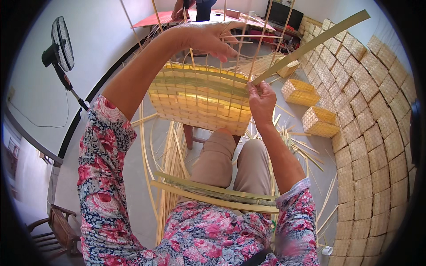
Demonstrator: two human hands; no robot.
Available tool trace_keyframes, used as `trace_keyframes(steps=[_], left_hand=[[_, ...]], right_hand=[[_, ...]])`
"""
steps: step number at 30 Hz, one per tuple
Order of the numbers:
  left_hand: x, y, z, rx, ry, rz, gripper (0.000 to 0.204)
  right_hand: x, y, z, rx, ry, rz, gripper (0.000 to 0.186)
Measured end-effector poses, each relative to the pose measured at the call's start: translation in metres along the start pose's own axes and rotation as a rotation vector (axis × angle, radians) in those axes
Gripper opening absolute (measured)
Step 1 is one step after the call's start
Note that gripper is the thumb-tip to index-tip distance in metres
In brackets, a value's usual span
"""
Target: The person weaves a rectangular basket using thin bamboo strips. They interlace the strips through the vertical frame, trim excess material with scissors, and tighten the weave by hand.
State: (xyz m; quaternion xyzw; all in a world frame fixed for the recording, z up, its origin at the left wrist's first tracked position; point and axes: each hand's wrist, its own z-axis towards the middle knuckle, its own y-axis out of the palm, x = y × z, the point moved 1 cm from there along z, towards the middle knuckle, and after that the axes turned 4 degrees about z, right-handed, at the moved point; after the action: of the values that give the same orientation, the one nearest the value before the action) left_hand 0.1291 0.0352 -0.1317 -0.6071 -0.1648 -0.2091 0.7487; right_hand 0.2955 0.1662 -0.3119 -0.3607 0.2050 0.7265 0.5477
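Observation:
A half-woven bamboo basket (202, 99) is tipped on its side in front of my knees, its upright stakes (259, 46) rising past the woven wall. My right hand (262, 101) is at the basket's right corner, thumb and fingers pinching a wide greenish bamboo strip (315, 44). The strip's free end slants up to the right. My left hand (212, 39) reaches over the basket's top edge among the stakes. Its fingers are stretched out and apart, with nothing seen in them. Across my lap lie several split bamboo strips (222, 197).
Stacked woven baskets (368, 146) line the right wall. Two loose baskets (320, 122) (300, 92) sit on the floor before them. Bamboo strips (175, 155) litter the floor around my legs. A fan (62, 48) stands left, a wooden chair (57, 228) lower left. Another person works at a red table (153, 20).

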Motion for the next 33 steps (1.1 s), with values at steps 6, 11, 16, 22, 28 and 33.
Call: trace_keyframes(steps=[6,11,16,22,28,33], left_hand=[[0.018,-0.004,-0.008,0.009,0.277,-0.035,0.031],[0.01,0.023,-0.012,0.192,0.526,0.275,0.023],[-0.009,0.04,-0.015,0.373,0.637,0.48,0.033],[-0.002,0.052,-0.036,0.364,0.47,0.434,0.052],[0.003,0.05,-0.061,0.228,0.613,0.51,0.05],[-0.007,0.061,-0.063,0.326,0.604,0.52,0.035]], right_hand=[[0.004,-0.001,0.008,-0.006,0.039,-0.011,0.014],[0.006,-0.012,0.015,-0.07,0.051,-0.026,0.014],[-0.029,-0.037,0.026,-0.098,-0.184,0.12,0.017],[-0.072,-0.031,0.004,-0.259,-0.212,0.354,0.016],[-0.067,-0.021,0.012,-0.359,-0.3,0.231,0.013],[-0.103,-0.043,0.025,-0.405,-0.537,-0.331,0.008]])
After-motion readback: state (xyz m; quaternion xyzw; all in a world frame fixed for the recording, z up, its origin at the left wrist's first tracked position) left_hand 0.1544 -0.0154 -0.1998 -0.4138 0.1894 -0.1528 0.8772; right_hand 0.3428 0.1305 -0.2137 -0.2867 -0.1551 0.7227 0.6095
